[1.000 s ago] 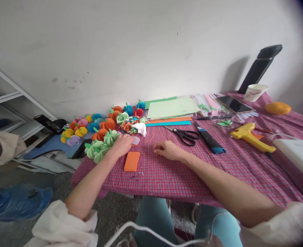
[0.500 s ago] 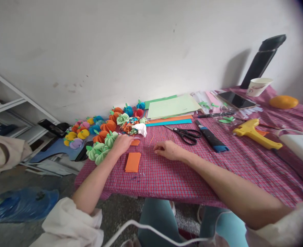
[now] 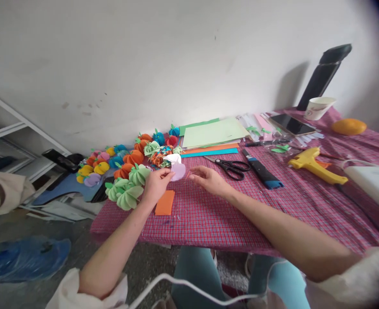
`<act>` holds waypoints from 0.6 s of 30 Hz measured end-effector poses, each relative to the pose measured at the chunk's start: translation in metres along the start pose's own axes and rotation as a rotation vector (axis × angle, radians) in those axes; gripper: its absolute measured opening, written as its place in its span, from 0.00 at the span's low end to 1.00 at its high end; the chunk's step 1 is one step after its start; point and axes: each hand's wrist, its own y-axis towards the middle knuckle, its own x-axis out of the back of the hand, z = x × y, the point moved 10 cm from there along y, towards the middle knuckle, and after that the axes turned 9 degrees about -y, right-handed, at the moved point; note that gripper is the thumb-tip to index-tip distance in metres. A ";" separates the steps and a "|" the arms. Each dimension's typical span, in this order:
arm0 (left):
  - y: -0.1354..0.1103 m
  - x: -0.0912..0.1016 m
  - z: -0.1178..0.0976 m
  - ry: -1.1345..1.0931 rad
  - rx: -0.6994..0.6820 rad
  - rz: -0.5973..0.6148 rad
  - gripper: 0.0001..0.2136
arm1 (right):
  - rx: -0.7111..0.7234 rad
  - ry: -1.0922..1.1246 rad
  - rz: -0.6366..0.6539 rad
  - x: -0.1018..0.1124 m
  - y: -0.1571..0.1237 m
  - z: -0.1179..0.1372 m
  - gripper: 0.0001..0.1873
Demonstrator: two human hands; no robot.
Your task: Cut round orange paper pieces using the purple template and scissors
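My left hand is closed, pinching the edge of a lilac paper circle between thumb and fingers. It holds the circle just above the table. To its right, my right hand has its fingers bent but apart, and nothing shows in them. Its fingertips are close to the circle without touching it. A thin orange scrap of paper lies in the gap between the hands. Nearer the table's front edge is a small stack of orange paper. Crumpled white tissue sits behind the circle.
Several paper pumpkins crowd the left side. Coloured sheets lie against the wall. Black scissors, a utility knife, a yellow glue gun, a phone and a paper cup occupy the right.
My left hand has lifted slightly with the lilac circle, which was hidden or out of sight before. My right hand has shifted a little up and left, its fingers spreading.
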 end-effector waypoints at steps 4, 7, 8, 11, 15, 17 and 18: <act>0.009 0.016 -0.013 0.490 -0.232 -0.070 0.12 | -0.045 -0.103 -0.015 0.006 0.002 -0.009 0.17; 0.012 0.002 0.007 0.695 -0.262 0.084 0.13 | -0.026 -0.177 0.019 0.005 0.002 -0.006 0.16; 0.012 -0.004 0.015 0.703 -0.265 0.137 0.13 | -0.016 -0.185 0.026 0.005 0.001 -0.004 0.16; 0.009 -0.018 0.037 0.684 -0.267 0.279 0.12 | -0.010 -0.184 0.059 0.001 0.000 0.000 0.17; 0.011 -0.020 0.052 0.641 -0.238 0.344 0.10 | -0.028 -0.191 0.127 -0.007 -0.002 -0.004 0.18; 0.014 -0.015 0.053 0.632 -0.220 0.323 0.11 | -0.038 -0.210 0.149 -0.010 -0.002 -0.009 0.17; 0.015 -0.011 0.051 0.634 -0.209 0.295 0.11 | -0.043 -0.219 0.157 -0.011 -0.002 -0.011 0.16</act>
